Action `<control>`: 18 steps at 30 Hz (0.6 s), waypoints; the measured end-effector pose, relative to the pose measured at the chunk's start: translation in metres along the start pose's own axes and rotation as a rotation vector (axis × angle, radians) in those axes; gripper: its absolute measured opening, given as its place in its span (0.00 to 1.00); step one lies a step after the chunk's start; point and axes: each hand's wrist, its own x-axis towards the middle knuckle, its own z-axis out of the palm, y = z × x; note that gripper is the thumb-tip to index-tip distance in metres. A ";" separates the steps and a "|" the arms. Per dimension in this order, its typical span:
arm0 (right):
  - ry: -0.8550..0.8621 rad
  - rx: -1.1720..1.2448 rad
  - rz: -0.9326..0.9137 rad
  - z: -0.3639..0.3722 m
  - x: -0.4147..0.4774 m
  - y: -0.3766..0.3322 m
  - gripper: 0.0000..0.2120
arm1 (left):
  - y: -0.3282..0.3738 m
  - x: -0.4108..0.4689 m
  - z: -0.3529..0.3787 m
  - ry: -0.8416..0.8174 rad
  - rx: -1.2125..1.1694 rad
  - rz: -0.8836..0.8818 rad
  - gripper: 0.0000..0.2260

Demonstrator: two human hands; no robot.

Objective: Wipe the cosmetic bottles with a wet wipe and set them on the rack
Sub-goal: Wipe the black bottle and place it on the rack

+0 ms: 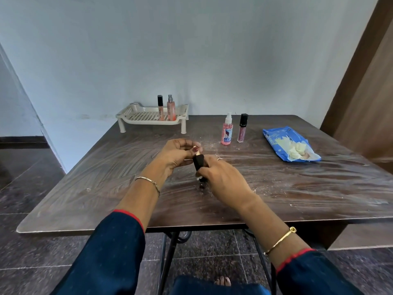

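Over the middle of the table both my hands hold a small black cosmetic bottle [198,161] with a gold neck. My left hand [177,155] pinches its upper end. My right hand [221,177] is closed around its lower part, and a scrap of white wipe [200,178] shows under the fingers. A cream slotted rack [138,116] stands at the far left edge. On the rack stand a black-capped gloss tube [160,107] and a pink spray bottle [171,108]. On the table stand a pink spray bottle [227,129] and a black-capped tube [242,127].
A blue pack of wet wipes [276,135] lies open at the right with crumpled wipes [298,149] on it. The dark wooden table [85,188] is smeared with white streaks and crumbs. A brown door stands at the right and a pale wall behind.
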 end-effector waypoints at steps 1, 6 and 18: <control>-0.004 0.001 -0.008 0.000 -0.003 0.000 0.13 | 0.001 0.001 0.001 0.001 0.021 -0.003 0.08; -0.069 0.113 -0.011 0.002 -0.017 0.009 0.16 | 0.006 0.002 0.003 -0.061 0.142 0.018 0.09; 0.318 0.571 0.320 0.000 0.002 0.026 0.10 | 0.008 -0.012 0.001 -0.209 0.042 0.062 0.14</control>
